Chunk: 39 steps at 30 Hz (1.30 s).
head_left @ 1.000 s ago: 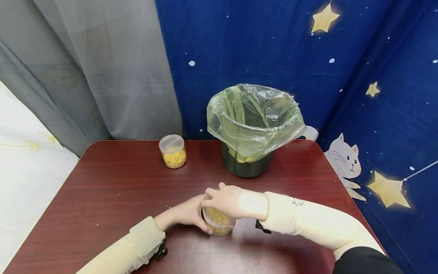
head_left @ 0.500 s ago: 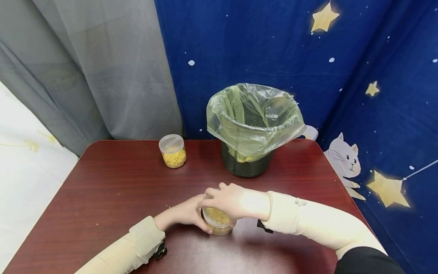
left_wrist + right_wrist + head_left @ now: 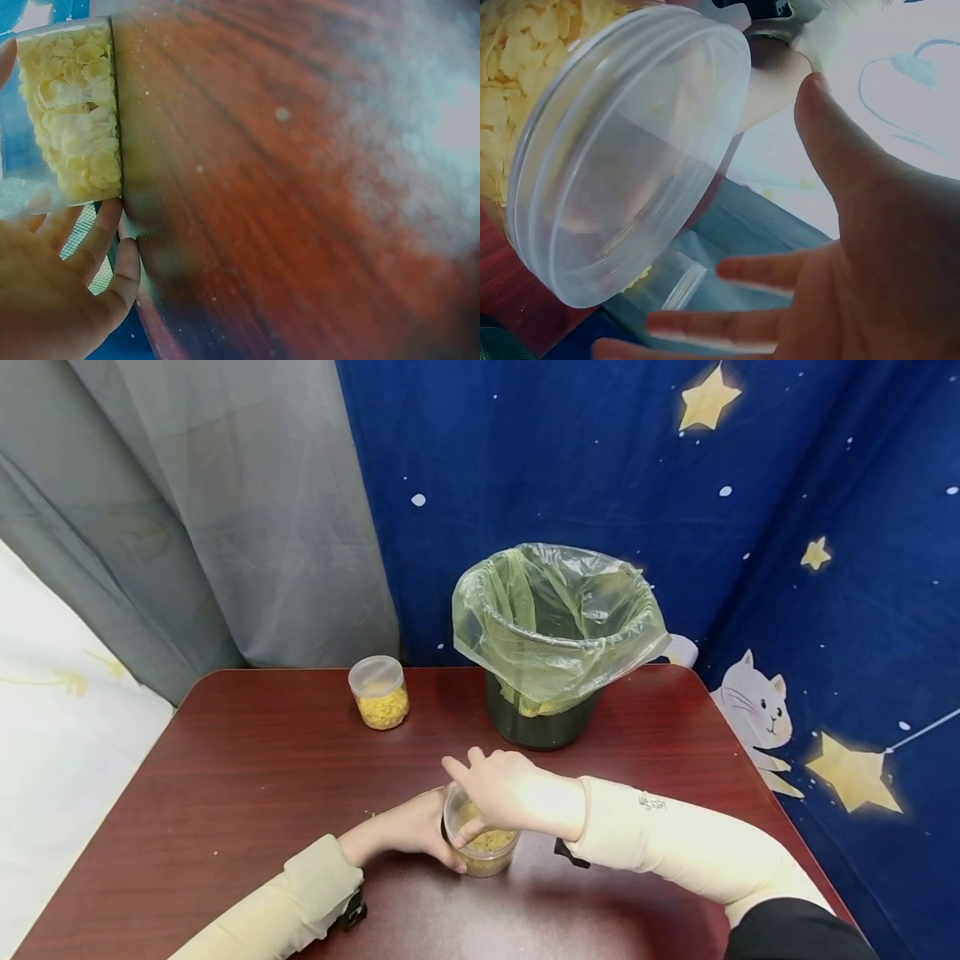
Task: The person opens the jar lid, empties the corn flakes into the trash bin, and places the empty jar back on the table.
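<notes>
A clear plastic jar (image 3: pixel 489 863) of yellow flakes stands on the table near its middle. My left hand (image 3: pixel 411 824) grips it from the left, thumb on the near side and fingers round the far side. The left wrist view shows the flakes (image 3: pixel 75 112) through the jar's wall. On top sits a clear screw lid (image 3: pixel 641 157). My right hand (image 3: pixel 521 793) hovers just over the lid; in the right wrist view its fingers and thumb are spread, apart from the rim, holding nothing.
Another lidded jar of yellow flakes (image 3: pixel 381 695) stands at the back left of the red-brown table (image 3: pixel 247 760). A dark bin (image 3: pixel 542 727) lined with a translucent green bag (image 3: pixel 555 664) stands at the back, beyond my hands. Curtains hang behind.
The right hand's fingers have come off the lid and spread, and that hand has lifted slightly. My left hand and the jar have stayed in place.
</notes>
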Available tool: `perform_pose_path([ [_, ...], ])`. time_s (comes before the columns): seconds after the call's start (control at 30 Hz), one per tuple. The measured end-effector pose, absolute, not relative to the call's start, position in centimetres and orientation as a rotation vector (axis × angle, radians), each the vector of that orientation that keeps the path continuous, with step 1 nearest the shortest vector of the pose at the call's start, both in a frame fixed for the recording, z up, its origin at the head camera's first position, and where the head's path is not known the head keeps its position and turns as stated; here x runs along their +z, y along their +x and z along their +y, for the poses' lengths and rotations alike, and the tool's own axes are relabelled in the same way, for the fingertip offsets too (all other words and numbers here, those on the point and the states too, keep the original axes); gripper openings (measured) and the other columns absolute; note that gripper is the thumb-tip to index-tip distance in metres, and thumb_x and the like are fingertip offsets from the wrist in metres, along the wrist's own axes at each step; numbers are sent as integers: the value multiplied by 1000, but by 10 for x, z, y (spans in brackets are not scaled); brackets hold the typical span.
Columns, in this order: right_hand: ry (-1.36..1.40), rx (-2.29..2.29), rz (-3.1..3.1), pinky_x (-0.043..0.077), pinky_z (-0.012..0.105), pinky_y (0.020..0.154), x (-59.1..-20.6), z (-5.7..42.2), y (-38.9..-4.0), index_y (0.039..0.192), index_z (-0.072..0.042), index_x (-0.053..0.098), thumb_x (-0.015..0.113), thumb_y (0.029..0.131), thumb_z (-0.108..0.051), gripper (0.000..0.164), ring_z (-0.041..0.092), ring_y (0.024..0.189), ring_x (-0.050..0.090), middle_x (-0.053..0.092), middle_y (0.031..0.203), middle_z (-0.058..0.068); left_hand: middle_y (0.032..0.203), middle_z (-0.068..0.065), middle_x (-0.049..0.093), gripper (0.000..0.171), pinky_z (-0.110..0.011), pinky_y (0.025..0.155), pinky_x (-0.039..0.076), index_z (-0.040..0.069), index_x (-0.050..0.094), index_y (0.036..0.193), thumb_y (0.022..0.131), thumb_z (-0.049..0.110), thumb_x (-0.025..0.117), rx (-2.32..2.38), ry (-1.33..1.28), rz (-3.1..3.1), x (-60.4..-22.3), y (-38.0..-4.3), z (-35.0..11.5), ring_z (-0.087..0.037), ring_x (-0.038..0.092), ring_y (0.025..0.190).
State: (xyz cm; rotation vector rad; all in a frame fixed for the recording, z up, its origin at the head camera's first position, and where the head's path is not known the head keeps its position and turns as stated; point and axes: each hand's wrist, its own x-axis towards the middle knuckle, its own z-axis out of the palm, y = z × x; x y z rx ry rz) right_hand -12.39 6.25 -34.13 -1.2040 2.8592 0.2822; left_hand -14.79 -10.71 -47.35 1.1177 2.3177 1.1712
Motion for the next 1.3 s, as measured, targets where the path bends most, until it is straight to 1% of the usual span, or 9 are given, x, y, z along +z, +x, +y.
perform_pose_path([
  [0.1,-1126,276,2875,45,30,49,-343,61,-123,107,-13,48,62,52,-74,83,17,61,55,48,81,4,117,7,51,95,-28,90,39,20,33,128,51,38,85,1218,1163,2262,-475,-149,-106,-8,50,105],
  [0.23,-1035,304,2866,46,30,49,-346,57,-119,99,-11,48,64,48,-74,82,18,64,56,47,79,5,117,6,51,95,-28,89,40,24,32,127,51,36,86,1251,1152,2235,-474,-148,-106,-9,51,105],
  [0.37,-969,345,2854,48,30,50,-347,55,-116,98,-11,49,68,47,-71,82,17,65,57,47,79,4,113,5,52,95,-27,88,40,25,33,127,49,38,86,1227,1104,2274,-473,-146,-106,-8,52,102],
  [0.6,-978,326,2820,48,28,54,-347,55,-116,101,-11,49,71,51,-67,78,16,66,58,46,80,4,111,4,52,93,-27,87,41,23,35,125,49,38,86,1206,1102,2298,-472,-146,-107,-9,51,101],
  [0.8,-1045,270,2802,46,28,51,-347,57,-118,100,-12,51,74,51,-61,72,17,62,56,46,80,3,111,4,51,92,-27,87,40,24,37,125,49,42,85,1178,1059,2321,-472,-145,-109,-8,50,101],
  [1.13,-1133,328,2755,46,29,53,-345,57,-120,103,-17,51,78,50,-52,69,18,64,55,46,85,2,114,5,49,91,-27,88,40,19,38,126,51,41,85,1201,1063,2291,-471,-147,-108,-8,50,102],
  [1.3,-1191,342,2751,46,29,52,-345,56,-119,101,-18,50,79,48,-50,68,20,63,54,46,86,0,115,5,49,91,-27,89,39,18,38,126,51,41,85,1207,1091,2298,-472,-147,-108,-8,49,103],
])
